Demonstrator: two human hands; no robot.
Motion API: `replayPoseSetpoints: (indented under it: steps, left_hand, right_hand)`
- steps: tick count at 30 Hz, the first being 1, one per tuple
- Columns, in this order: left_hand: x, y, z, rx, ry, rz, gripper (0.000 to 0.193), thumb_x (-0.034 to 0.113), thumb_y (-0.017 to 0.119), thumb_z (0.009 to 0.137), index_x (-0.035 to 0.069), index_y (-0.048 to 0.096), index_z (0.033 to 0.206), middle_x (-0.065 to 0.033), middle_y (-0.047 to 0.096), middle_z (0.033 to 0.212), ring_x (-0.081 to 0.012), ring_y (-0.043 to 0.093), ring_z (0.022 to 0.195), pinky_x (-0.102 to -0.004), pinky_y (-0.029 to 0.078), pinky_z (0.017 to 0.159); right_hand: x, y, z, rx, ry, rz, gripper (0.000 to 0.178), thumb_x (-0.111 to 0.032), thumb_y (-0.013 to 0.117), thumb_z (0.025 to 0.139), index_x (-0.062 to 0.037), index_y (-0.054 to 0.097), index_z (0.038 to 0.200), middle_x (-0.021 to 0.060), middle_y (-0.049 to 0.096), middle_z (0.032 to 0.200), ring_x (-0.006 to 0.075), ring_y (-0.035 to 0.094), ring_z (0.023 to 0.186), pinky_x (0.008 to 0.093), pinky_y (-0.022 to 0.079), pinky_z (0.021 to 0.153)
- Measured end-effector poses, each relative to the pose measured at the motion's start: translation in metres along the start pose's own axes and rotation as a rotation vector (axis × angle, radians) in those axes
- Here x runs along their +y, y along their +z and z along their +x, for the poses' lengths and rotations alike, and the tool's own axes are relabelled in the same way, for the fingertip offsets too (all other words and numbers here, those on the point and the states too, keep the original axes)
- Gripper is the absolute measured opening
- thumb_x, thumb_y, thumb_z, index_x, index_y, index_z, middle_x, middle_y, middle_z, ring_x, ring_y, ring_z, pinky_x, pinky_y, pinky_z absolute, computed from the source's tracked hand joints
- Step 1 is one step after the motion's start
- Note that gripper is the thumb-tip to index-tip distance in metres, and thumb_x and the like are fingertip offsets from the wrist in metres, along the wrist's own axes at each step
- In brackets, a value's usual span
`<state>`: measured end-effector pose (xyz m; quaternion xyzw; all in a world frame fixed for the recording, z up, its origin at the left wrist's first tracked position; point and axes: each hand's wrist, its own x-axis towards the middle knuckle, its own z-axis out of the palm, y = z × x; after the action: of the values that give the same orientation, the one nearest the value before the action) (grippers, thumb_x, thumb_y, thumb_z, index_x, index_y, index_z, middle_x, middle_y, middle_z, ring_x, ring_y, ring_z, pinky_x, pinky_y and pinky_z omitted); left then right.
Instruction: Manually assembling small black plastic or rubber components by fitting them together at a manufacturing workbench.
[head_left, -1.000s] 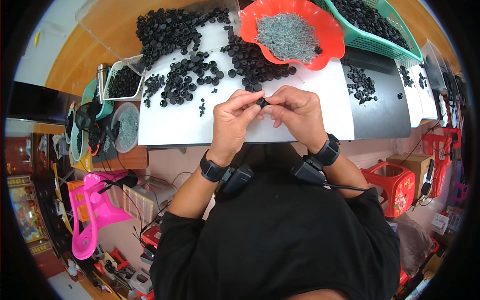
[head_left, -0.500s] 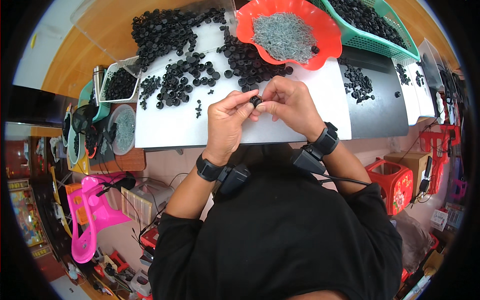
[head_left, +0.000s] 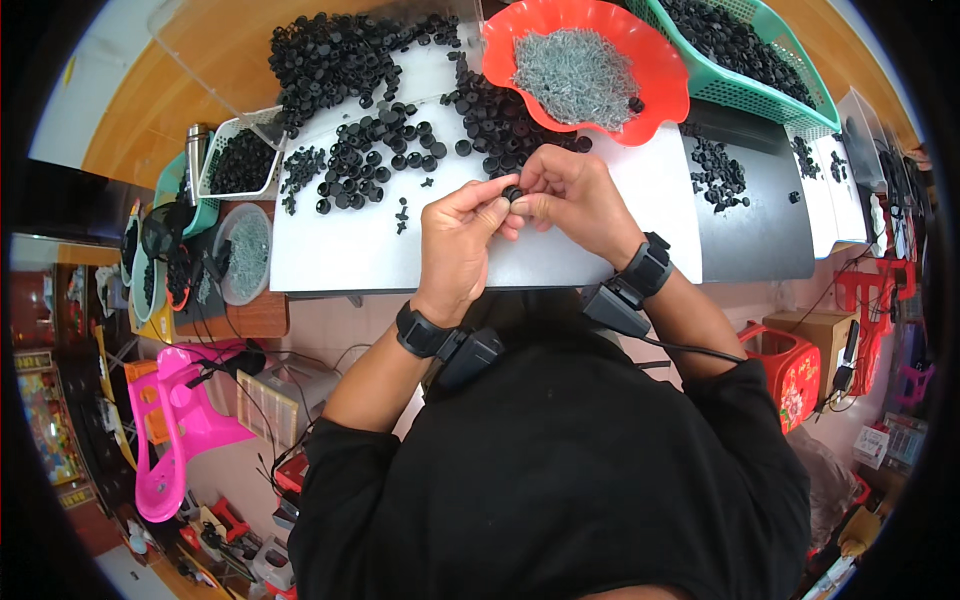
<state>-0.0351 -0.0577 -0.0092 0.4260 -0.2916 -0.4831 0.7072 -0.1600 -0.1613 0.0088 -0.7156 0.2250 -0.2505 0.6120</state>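
Between my two hands, over the front of the white work surface point(head_left: 600, 250), is a small round black plastic part point(head_left: 512, 194). My left hand point(head_left: 462, 230) pinches it between thumb and fingers. From the other side my right hand point(head_left: 578, 205) has its thumb and forefinger closed at the same part; whether it also holds something smaller is hidden by the fingers. Just beyond my hands lies a heap of black round parts point(head_left: 500, 125). Left of them are loose black caps point(head_left: 355, 165) and a few tiny black cross-shaped pieces point(head_left: 402, 215).
A red scalloped bowl point(head_left: 665, 85) of metal screws point(head_left: 575, 78) stands behind my hands. At the back right is a green basket point(head_left: 760, 95) of black parts. A white basket point(head_left: 212, 170) and a tub of screws point(head_left: 248, 255) sit left. A red stool point(head_left: 785, 375) stands right.
The view has shifted slightly. Both hands keep their pinch on the small black part, with only a slight change in the right fingers.
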Motion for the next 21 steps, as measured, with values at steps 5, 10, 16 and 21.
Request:
replayPoseSetpoints:
  steps: [5, 10, 16, 21]
  left_hand:
    - [0.000, -0.002, 0.002, 0.021, -0.029, -0.086, 0.023, -0.003, 0.055, 0.086, -0.006, 0.060, 0.108, -0.0082, 0.063, 0.085, -0.0122, 0.057, 0.070, -0.0221, 0.047, 0.064]
    - [-0.001, 0.000, -0.002, 0.011, -0.022, -0.076, 0.023, 0.000, 0.056, 0.086, -0.006, 0.059, 0.108, -0.0084, 0.063, 0.086, -0.0109, 0.057, 0.070, -0.0221, 0.046, 0.065]
    - [-0.002, -0.002, -0.002, -0.046, 0.002, -0.108, 0.021, 0.002, 0.058, 0.086, -0.005, 0.060, 0.106, -0.0097, 0.064, 0.088, -0.0113, 0.058, 0.071, -0.0224, 0.047, 0.064]
    - [0.011, 0.001, -0.010, -0.053, -0.069, -0.012, 0.020, 0.003, 0.058, 0.086, -0.005, 0.060, 0.105, -0.0109, 0.064, 0.088, -0.0121, 0.059, 0.071, -0.0233, 0.048, 0.063]
  right_hand:
    - [-0.006, 0.002, -0.003, 0.021, 0.037, 0.034, 0.013, 0.001, 0.067, 0.077, 0.0001, 0.054, 0.079, 0.0027, 0.057, 0.068, 0.0060, 0.054, 0.058, 0.0207, 0.043, 0.046]
    - [-0.011, 0.000, -0.015, 0.071, -0.026, 0.039, 0.014, 0.000, 0.068, 0.076, -0.0001, 0.058, 0.086, 0.0031, 0.057, 0.069, 0.0057, 0.053, 0.058, 0.0206, 0.044, 0.049]
    - [-0.013, -0.001, -0.018, 0.109, -0.310, -0.368, 0.023, 0.001, 0.067, 0.074, -0.0003, 0.062, 0.097, 0.0039, 0.057, 0.074, 0.0071, 0.051, 0.060, 0.0218, 0.043, 0.055]
    - [-0.026, -0.029, -0.025, 0.240, -0.256, -0.186, 0.017, 0.000, 0.064, 0.079, -0.0003, 0.063, 0.096, 0.0028, 0.059, 0.077, 0.0079, 0.055, 0.063, 0.0213, 0.046, 0.051]
